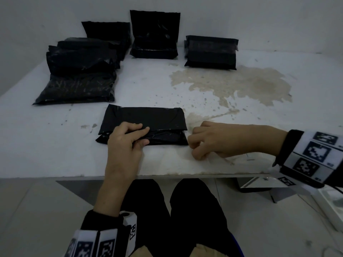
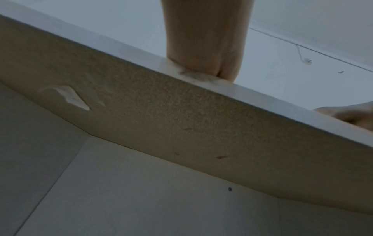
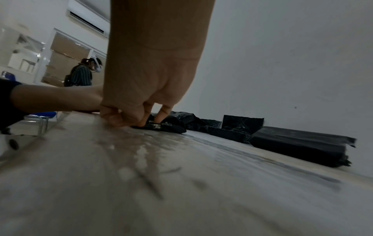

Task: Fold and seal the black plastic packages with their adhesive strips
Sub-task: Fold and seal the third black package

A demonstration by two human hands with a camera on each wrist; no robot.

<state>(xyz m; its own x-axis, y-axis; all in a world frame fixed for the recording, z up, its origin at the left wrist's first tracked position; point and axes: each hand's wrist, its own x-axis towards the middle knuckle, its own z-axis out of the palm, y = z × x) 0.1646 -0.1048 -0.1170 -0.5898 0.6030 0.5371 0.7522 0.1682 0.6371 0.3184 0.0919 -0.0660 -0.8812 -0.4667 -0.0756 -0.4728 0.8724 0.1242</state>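
Observation:
A black plastic package (image 1: 148, 118) lies near the table's front edge with its flap folded toward me. My left hand (image 1: 130, 136) grips the flap's edge at the package's left half, fingers on top and thumb below. My right hand (image 1: 202, 141) sits at the package's right end with curled fingers. In the right wrist view the right hand (image 3: 131, 121) pinches at the end of the package (image 3: 169, 127), where a shiny strip shows. I cannot tell whether it holds plastic or strip liner. The left wrist view shows only my left hand's heel (image 2: 206, 47) on the table edge.
Several black packages are stacked at the left (image 1: 78, 75). Two unsealed ones (image 1: 154, 36) lean on the wall at the back, and a folded one (image 1: 211, 52) lies at the back right. A brown stain (image 1: 241, 86) marks the table (image 1: 74, 160). Another person (image 3: 80, 75) stands far off.

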